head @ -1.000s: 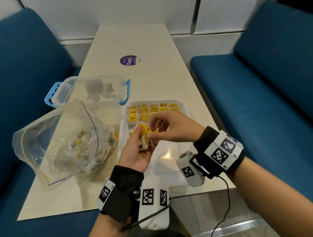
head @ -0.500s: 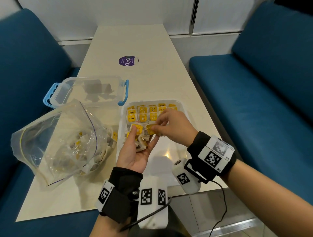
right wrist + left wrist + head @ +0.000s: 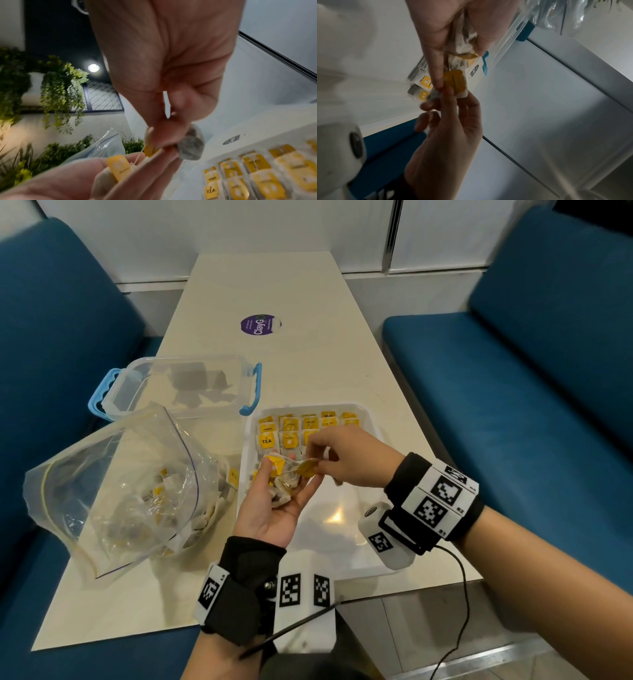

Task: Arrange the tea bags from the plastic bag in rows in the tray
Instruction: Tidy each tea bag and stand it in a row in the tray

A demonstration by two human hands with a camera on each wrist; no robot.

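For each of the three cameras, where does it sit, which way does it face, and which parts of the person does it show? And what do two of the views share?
Head: sits above, faces forward and down at the table, tray and plastic bag; shows both forearms, left hand and right hand.
Left wrist: looks along the left hand at the tea bags it holds; right hand's fingers too.
Right wrist: looks along the right hand, which pinches a tea bag; left palm below.
Shared: all show the tea bag rows in the tray.

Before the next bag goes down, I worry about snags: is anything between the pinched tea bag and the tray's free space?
Strings tie the pinched tea bag to the bunch in the left hand; tray space beneath looks bare.
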